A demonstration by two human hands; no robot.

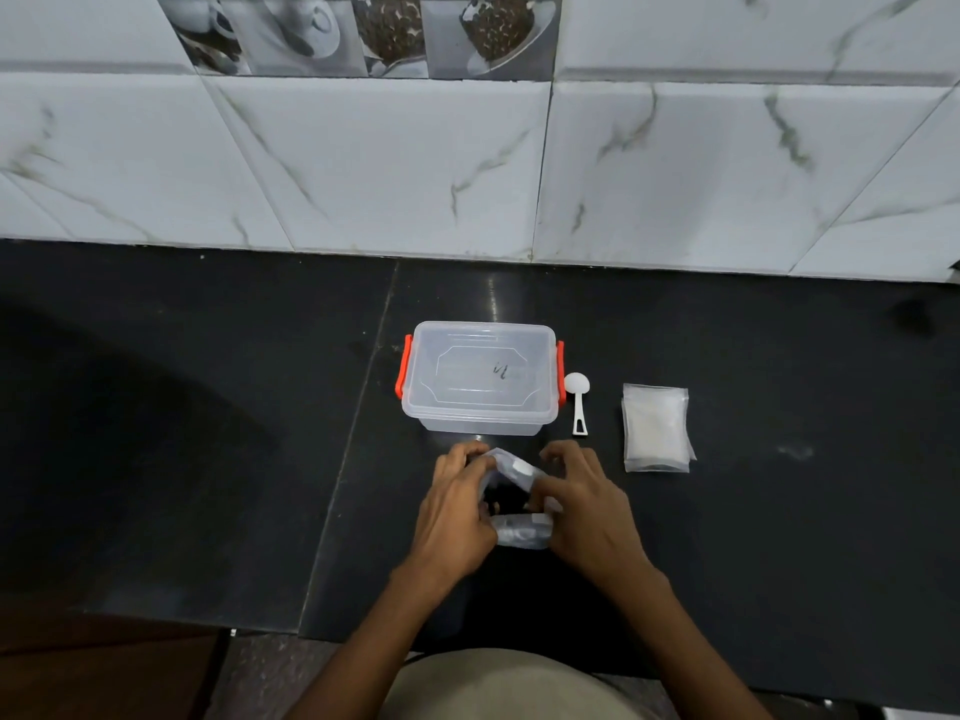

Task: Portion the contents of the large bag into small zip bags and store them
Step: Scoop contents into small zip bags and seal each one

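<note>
On the black counter, my left hand (457,511) and my right hand (587,506) both grip a clear plastic bag (519,532) between them, its mouth pulled open near the top. Its contents are mostly hidden by my fingers. Just beyond my hands stands a clear plastic storage box (480,379) with a lid on and orange side latches. A small white scoop (576,400) lies to the right of the box. Further right lies a stack of small zip bags (657,428) with white powder showing through.
The dark counter (208,433) ends at a white marble-tiled wall (467,174) at the back. A seam in the counter runs diagonally left of the box. The counter's front edge lies near my body at the bottom.
</note>
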